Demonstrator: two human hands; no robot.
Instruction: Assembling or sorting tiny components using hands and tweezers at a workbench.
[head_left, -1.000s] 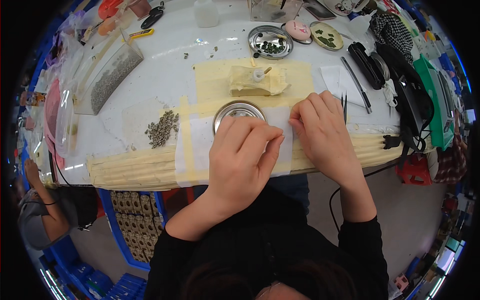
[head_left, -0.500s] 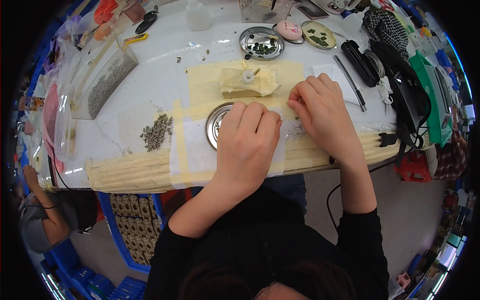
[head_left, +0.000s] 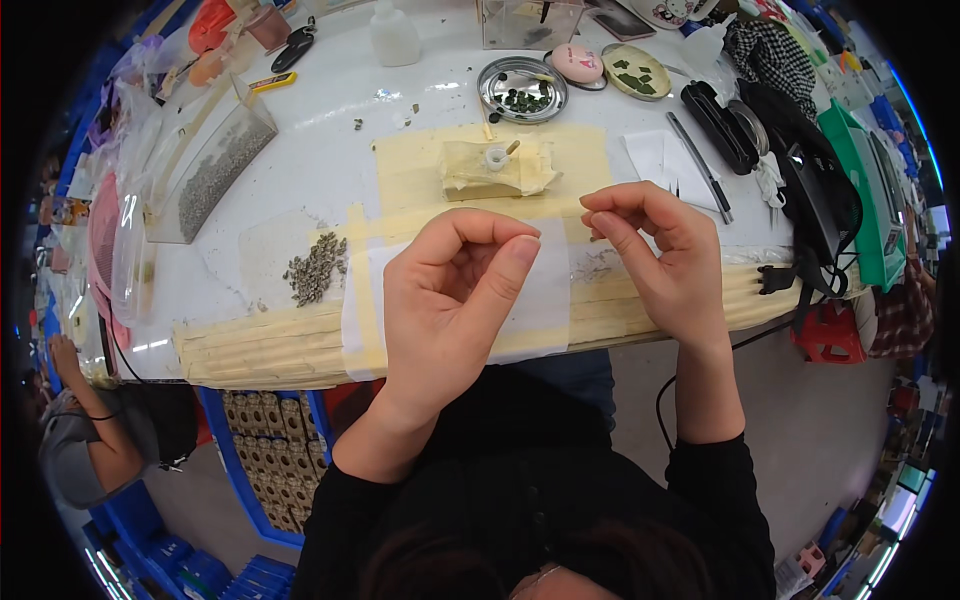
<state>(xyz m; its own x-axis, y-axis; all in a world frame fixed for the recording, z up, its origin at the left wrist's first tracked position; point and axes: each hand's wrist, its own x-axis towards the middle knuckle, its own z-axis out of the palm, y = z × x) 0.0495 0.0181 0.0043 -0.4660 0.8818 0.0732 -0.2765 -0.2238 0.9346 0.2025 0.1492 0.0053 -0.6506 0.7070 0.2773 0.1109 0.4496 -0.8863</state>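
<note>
My left hand is raised over the white paper at the table's near edge, thumb and forefinger pinched together. Facing it, my right hand also pinches, its fingertips a short gap away. Whatever either pinch holds is too small to make out. Just beyond the hands sits a small block wrapped in masking tape, with a little white cup and a short stick on top. A pile of small grey-brown pieces lies left of my left hand. The round metal dish seen earlier is hidden now.
Farther back are a metal dish with dark green pieces, a round pale dish with green pieces, and a white bottle. Left stands a clear tray of grey grains. Right lie a pen and black case.
My left hand has turned so its thumb side faces up and has shifted slightly left, covering the round dish. The right hand has lowered a little and turned its palm inward.
</note>
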